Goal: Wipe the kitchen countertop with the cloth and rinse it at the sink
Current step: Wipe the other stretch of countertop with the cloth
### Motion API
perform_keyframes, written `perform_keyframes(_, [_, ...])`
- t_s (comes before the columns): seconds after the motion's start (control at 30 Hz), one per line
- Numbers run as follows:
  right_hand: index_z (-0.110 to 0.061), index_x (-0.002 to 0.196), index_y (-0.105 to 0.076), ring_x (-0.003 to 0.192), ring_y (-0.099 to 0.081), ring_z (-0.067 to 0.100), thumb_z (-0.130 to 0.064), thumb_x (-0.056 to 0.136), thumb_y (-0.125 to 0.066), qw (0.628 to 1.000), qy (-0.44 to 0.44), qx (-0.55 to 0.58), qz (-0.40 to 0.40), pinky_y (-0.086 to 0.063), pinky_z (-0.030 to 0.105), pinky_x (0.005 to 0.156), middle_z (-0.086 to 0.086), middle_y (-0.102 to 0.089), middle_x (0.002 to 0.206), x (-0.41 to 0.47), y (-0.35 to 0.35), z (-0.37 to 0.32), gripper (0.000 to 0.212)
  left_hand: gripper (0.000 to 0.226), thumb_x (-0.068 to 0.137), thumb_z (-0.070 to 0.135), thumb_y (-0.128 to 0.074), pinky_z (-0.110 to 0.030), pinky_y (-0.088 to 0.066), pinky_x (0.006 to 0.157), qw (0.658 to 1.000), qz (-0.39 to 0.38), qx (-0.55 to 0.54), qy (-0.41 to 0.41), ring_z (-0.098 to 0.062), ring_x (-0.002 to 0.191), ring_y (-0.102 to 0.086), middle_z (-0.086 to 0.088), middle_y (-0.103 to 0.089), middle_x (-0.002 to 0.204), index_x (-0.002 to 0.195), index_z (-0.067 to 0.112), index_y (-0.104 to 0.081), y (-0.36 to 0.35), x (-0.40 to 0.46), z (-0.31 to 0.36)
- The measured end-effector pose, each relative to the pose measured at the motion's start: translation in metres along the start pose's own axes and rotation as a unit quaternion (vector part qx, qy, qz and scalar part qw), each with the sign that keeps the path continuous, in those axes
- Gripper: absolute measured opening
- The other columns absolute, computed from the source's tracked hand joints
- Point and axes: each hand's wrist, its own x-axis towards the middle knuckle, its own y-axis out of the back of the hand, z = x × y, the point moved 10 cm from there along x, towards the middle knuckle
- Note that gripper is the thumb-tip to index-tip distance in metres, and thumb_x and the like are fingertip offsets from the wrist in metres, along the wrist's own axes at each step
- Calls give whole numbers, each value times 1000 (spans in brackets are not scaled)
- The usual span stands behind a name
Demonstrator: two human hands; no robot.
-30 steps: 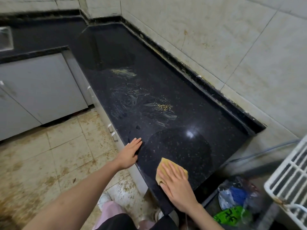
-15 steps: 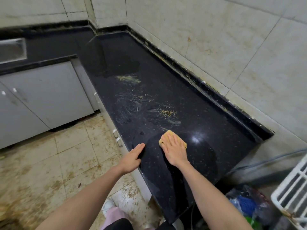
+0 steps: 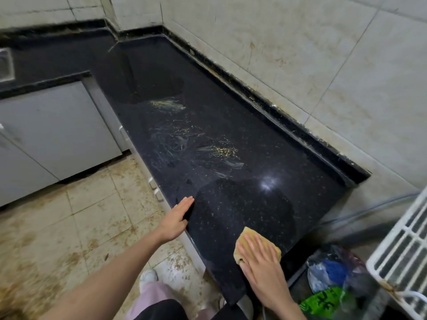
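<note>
- Right now, head view: my right hand [image 3: 260, 262] presses flat, fingers straight, on the cloth [image 3: 256, 249] at the near end of the countertop [image 3: 242, 125].
- My left hand [image 3: 178, 215] rests open on the front edge, holding nothing.
- Near end looks wiped, I judge; yellow crumbs [image 3: 225, 151] and smears mid-counter are left.
- Sink [image 3: 5, 64] sits far left; rinsing is not yet done.
</note>
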Motion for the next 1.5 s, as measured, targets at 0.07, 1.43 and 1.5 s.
perform_keyframes(0.07, [-31, 141, -33, 145, 2, 14, -45, 100, -11, 999, -33, -2, -1, -10, 37, 110, -7, -31, 146, -1, -2, 1, 49, 68, 87, -6, -38, -28, -1, 117, 1000, -2, 8, -4, -11, 143, -1, 0, -7, 156, 148, 13, -13, -1, 0, 3])
perform_keyframes(1.43, [-29, 143, -35, 141, -18, 13, -51, 94, 9, 995, -65, -15, -76, -18, 40, 114, -6, -36, 149, 330, 0, -204, 69, 64, 89, 5, -33, -26, -5, 115, 965, -75, 240, -79, -19, 144, -2, -6, 0, 156, 148, 8, -7, 182, 95, -142])
perform_keyframes(1.5, [-31, 142, -34, 138, -27, 12, -47, 100, -8, 994, -86, 5, -63, -15, 37, 112, -7, -44, 143, 289, -8, -187, 51, 64, 89, 5, -33, -26, -6, 115, 966, -72, 233, -84, -19, 144, -2, -5, 1, 156, 148, 9, -8, 181, 93, -144])
